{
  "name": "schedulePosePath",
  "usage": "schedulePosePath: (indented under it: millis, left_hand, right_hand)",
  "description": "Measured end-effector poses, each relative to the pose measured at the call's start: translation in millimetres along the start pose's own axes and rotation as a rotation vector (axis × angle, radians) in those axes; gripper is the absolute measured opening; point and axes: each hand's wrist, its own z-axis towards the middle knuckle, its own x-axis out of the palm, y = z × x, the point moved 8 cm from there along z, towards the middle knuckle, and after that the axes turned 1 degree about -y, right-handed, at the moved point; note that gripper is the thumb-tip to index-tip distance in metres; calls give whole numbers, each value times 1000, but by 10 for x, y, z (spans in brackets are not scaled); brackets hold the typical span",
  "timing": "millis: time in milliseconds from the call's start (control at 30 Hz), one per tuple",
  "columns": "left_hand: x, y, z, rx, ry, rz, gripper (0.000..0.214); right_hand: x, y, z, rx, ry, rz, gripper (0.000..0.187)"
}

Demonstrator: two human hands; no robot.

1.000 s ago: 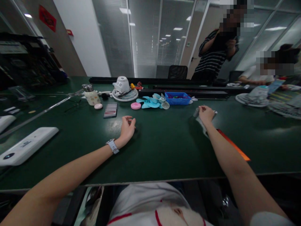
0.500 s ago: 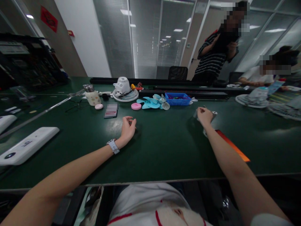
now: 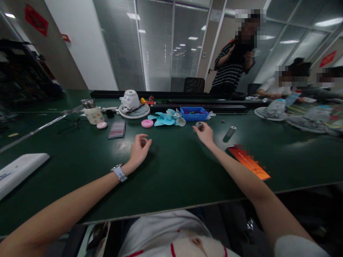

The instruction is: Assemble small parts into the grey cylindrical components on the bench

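My right hand (image 3: 205,135) is closed round a small grey metallic piece (image 3: 199,125) with a round end, just in front of the blue tray. Its exact kind I cannot make out. To the right of that hand a silver-grey cylinder (image 3: 229,134) rests on the green table (image 3: 171,185). My left hand (image 3: 139,149), with a watch on its wrist, hovers over or lightly touches the table. Its fingers are loosely curled, the thumb apart, and nothing shows between them. Nearest to it lie a card-like item (image 3: 117,129) and a pink round piece (image 3: 147,123).
Light blue fan blades (image 3: 166,117) lie left of the blue tray (image 3: 194,113). A white fan body (image 3: 131,101) and a patterned bottle (image 3: 92,113) stand further left. An orange leaflet (image 3: 250,162) lies under my right forearm. A person in stripes (image 3: 227,67) stands across the table.
My right hand has moved left and nearer the middle with the grey piece in it. The silver-grey cylinder now shows where the hand partly hid it. The view has turned right.
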Motion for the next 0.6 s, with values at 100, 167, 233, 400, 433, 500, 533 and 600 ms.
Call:
schedulePosePath:
  millis: [100,167,233,400,433,500,533,600]
  left_hand:
    - [158,-252,-100,107,174,66,42]
    - [244,-403,-167,167,260,105,46]
    - [311,-519,-197,229,314,148,42]
    - [414,-613,-104,282,360,229,29]
    - [428,-614,-75,272,363,240,27]
    - [448,-632,-28,256,368,249,25]
    - [442,-651,-4,250,360,244,24]
    - [369,-691,57,237,302,212,26]
  right_hand:
    - [540,659,-523,-130,323,299,41]
    - [752,971,-850,-179,473,413,40]
    - [843,1143,-1073,-215,567,444,40]
    - [822,1133,-1170,-197,597,364,41]
    - [821,1122,-1161,-195,601,358,40]
    - [829,1118,-1153,-198,614,365,40]
    - [835,1119,-1154,-197,621,372,40]
    - [848,1116,-1161,-179,631,385,41]
